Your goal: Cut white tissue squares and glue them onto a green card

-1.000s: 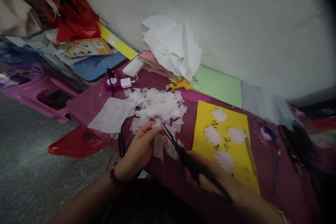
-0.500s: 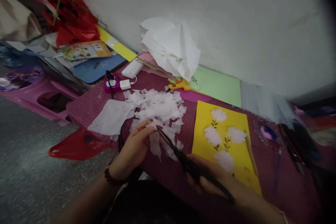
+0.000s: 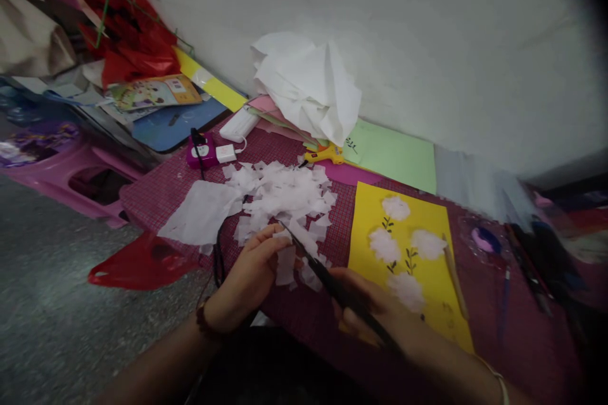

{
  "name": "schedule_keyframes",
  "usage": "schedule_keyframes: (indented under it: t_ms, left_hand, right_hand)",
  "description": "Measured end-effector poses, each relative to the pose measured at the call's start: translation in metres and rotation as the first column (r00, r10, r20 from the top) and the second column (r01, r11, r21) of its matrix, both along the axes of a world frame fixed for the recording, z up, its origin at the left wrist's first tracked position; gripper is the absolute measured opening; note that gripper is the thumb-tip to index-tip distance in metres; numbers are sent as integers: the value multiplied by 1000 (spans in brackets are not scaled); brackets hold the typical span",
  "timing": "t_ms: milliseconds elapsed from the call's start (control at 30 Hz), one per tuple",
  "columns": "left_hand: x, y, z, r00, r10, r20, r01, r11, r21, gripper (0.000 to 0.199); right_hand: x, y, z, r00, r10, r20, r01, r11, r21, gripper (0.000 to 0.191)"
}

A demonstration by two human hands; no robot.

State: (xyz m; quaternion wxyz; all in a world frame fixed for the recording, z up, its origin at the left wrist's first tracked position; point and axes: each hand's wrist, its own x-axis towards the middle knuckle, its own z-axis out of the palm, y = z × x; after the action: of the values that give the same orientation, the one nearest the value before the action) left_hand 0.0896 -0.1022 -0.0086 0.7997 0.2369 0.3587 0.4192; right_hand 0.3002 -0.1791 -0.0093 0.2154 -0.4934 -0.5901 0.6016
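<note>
Head | left hand (image 3: 251, 271) pinches white strip (image 3: 285, 266) | right hand (image 3: 380, 305) grips scissors (image 3: 323, 275)

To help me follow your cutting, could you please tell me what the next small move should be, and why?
Probably open the scissors slightly for another snip at the white strip: the left hand pinches it, the scissors, held in the right hand, look nearly shut with their tips close by, and a length of strip hangs below that pinch.
</note>
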Motion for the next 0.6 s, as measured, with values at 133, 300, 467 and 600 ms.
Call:
schedule_keyframes:
  t_ms: [133,300,467,600]
  left_hand:
    - [-5,0,-5,999,-39,-18,40,997,61,19]
    - [-16,0,-14,923,-339,-183,368,916,160,25]
    - [-18,5,-8,929,-266,-256,307,942,135,17]
    - [-25,15,2,959,-125,-253,155,983,102,14]
  right_hand:
    - [-3,1,8,992,-111,-66,99,983,-157,49]
    - [0,7,13,974,-168,-153,128,962,-240,60]
    - [13,14,23,981,-13,-194,-3,997,-80,64]
    - [25,12,27,985,63,-157,-79,992,-96,65]
